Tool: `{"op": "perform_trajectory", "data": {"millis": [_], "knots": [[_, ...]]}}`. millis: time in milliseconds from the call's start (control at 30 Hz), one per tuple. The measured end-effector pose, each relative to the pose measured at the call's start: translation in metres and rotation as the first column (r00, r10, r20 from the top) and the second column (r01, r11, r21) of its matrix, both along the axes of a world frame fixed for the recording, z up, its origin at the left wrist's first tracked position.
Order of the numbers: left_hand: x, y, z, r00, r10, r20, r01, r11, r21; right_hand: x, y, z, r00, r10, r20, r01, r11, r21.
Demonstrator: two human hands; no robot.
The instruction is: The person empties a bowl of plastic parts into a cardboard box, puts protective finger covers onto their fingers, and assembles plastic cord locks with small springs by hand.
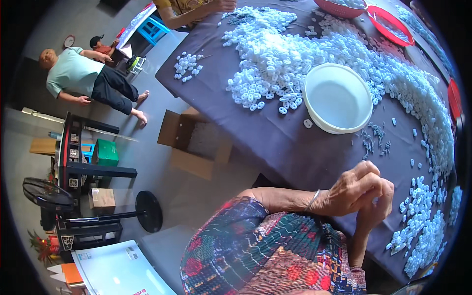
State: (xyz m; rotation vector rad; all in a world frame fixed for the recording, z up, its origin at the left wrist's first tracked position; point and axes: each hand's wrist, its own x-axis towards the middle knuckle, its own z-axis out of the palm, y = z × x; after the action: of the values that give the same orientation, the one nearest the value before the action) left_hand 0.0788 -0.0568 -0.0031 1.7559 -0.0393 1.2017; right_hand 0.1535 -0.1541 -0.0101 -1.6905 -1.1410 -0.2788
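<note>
thousands of small white plastic pieces [295, 59] lie heaped across a dark-clothed worktop [275, 142] as a person's left hand [351, 189] and right hand [376, 206] press together near its close edge, fingers curled shut around something too small to tell. a white bowl [338, 98] sits well apart, beyond a scatter of small grey bits [374, 137]. loose pieces [418, 231] crowd the right edge and could likely spill to the floor at a stray elbow. bare cloth between hands and bowl leaves room. an open cardboard box [196, 142] stands on the floor to the left.
</note>
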Motion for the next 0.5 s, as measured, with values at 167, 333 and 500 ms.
{"op": "perform_trajectory", "data": {"millis": [167, 333, 500], "knots": [[-0.014, 0.009, -0.011, 0.964, -0.074, -0.256, 0.018, 0.977, -0.214, 0.000, -0.001, -0.002, 1.000, 0.025, 0.013, -0.024, 0.998, -0.061], [-0.015, 0.019, -0.017, 0.972, -0.055, -0.230, 0.036, 0.996, -0.087, -0.002, 0.000, -0.003, 0.997, 0.063, 0.035, -0.059, 0.994, -0.094], [-0.020, 0.019, -0.010, 0.941, 0.137, -0.310, -0.049, 0.960, 0.275, -0.002, 0.001, -0.004, 0.989, 0.073, 0.130, -0.059, 0.992, -0.109]]}}
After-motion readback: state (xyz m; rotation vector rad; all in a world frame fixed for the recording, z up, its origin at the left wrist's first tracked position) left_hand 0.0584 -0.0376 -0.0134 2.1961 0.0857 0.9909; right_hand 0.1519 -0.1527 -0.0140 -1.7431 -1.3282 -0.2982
